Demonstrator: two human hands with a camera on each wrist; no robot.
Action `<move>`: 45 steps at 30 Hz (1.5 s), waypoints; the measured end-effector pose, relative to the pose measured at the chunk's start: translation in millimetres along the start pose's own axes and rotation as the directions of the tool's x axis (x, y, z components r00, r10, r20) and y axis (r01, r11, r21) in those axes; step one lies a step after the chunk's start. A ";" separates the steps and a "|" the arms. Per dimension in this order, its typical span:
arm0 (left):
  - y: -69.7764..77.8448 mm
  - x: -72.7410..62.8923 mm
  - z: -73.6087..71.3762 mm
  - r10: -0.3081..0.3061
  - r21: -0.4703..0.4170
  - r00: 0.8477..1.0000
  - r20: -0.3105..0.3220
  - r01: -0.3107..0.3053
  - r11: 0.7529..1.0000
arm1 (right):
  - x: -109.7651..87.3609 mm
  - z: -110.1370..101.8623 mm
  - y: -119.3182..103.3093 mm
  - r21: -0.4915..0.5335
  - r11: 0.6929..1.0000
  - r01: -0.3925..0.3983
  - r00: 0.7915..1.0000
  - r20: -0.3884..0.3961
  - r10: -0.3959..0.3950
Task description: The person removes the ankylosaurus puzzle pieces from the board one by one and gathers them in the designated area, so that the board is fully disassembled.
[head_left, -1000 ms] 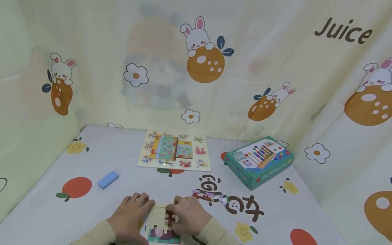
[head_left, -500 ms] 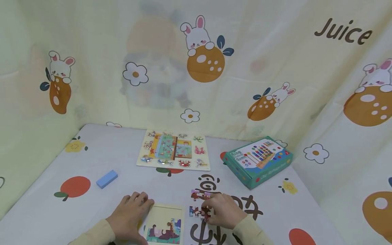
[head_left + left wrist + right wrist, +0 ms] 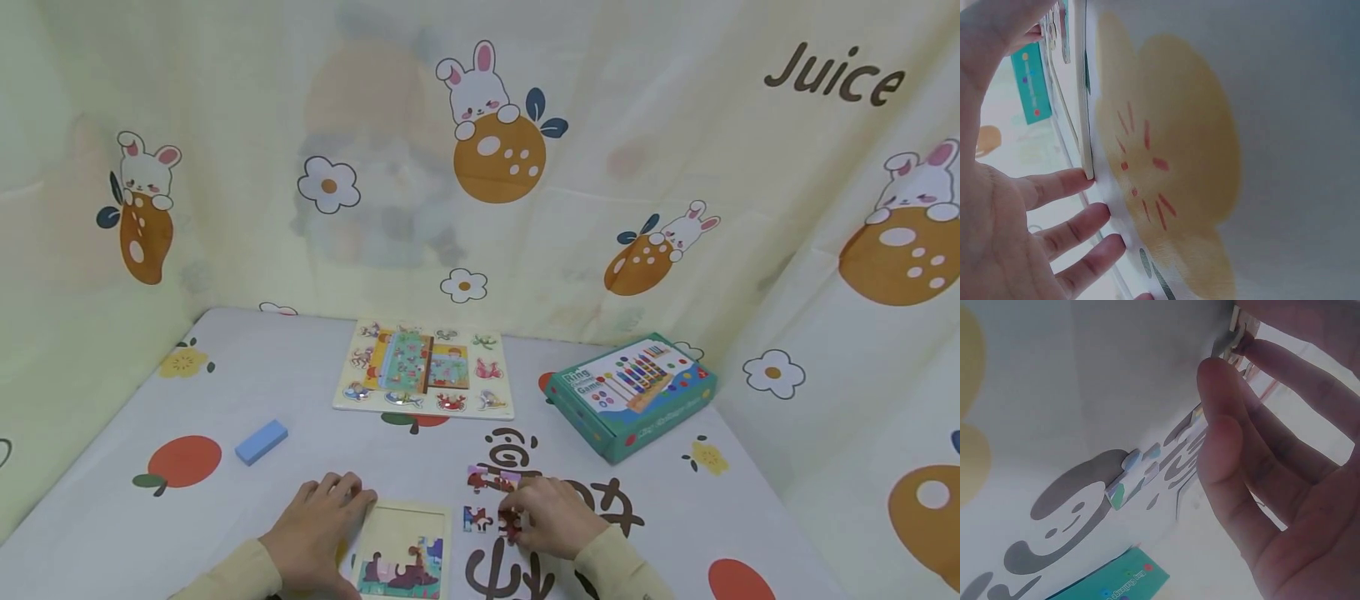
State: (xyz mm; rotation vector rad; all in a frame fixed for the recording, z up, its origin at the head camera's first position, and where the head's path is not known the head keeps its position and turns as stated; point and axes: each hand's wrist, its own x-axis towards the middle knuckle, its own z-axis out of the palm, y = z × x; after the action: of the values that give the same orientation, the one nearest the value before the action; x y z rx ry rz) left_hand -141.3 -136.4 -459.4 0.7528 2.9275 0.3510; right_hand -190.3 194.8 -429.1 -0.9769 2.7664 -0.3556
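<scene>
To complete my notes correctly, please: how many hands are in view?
2: the left hand touching the edge of the puzzle tray; the right hand holding a puzzle piece.

Plain cream on the bare upper part of the square, pale wooden puzzle tray [image 3: 397, 523]; purple, pink, brown and teal across the flat interlocking jigsaw pieces [image 3: 408, 577] along its lower part. Right of the tray, reddish brown on lilac in a flat jigsaw strip [image 3: 490, 479], blue, white and brown on a knobbed jigsaw piece [image 3: 477, 519], dark brown on a pinched jigsaw piece [image 3: 509, 523]. Left of and beyond it, solid light blue on a small rectangular block [image 3: 262, 442]. Beyond it, multicoloured sea creatures bordering a flat cream rectangular board [image 3: 473, 407]. Beneath it, red apples, yellow flowers and dark brown lettering on whitish tablecloth [image 3: 322, 450].
</scene>
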 end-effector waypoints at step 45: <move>-2.0 0.2 2.6 -0.021 -0.027 1.000 0.010 0.022 0.999 | 32.4 22.5 -93.0 -0.055 0.998 0.029 0.991 0.136 -0.021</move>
State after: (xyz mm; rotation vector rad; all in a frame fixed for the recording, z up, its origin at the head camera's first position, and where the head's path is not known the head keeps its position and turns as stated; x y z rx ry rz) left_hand -142.0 -137.5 -462.4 0.7169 2.9129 0.3838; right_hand -154.4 100.4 -427.1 -1.0103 2.6575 -0.2066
